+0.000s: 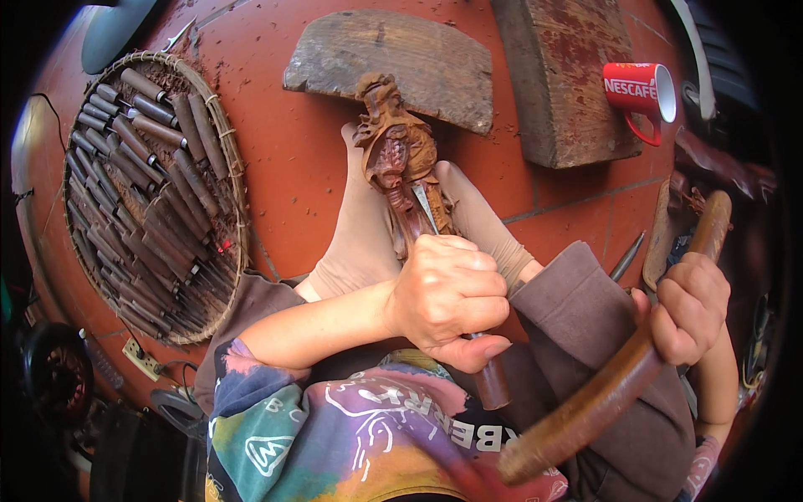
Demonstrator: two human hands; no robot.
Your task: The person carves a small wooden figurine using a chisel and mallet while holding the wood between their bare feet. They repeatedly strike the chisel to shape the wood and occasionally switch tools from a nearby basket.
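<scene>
A carved wooden figure (401, 155) in reddish brown lies between my socked feet, its upper end against a worn half-round wooden block (389, 58). My left hand (452, 297) is closed around a chisel (491, 383). The chisel's metal blade points away from me and meets the lower part of the figure; its exact tip is hard to make out. In my right hand (690, 309) is a curved wooden club (602, 385), gripped near its far end. The club's thick end hangs over my lap, close to the butt of the chisel handle but apart from it.
On the left, a round woven basket (242, 180) holds many wood-handled carving tools. A thick wooden block (577, 79) stands at the far right, with a red mug (640, 92) lying on its side by its edge. Wood chips dot the red tile floor (288, 188). A power strip (142, 358) lies at lower left.
</scene>
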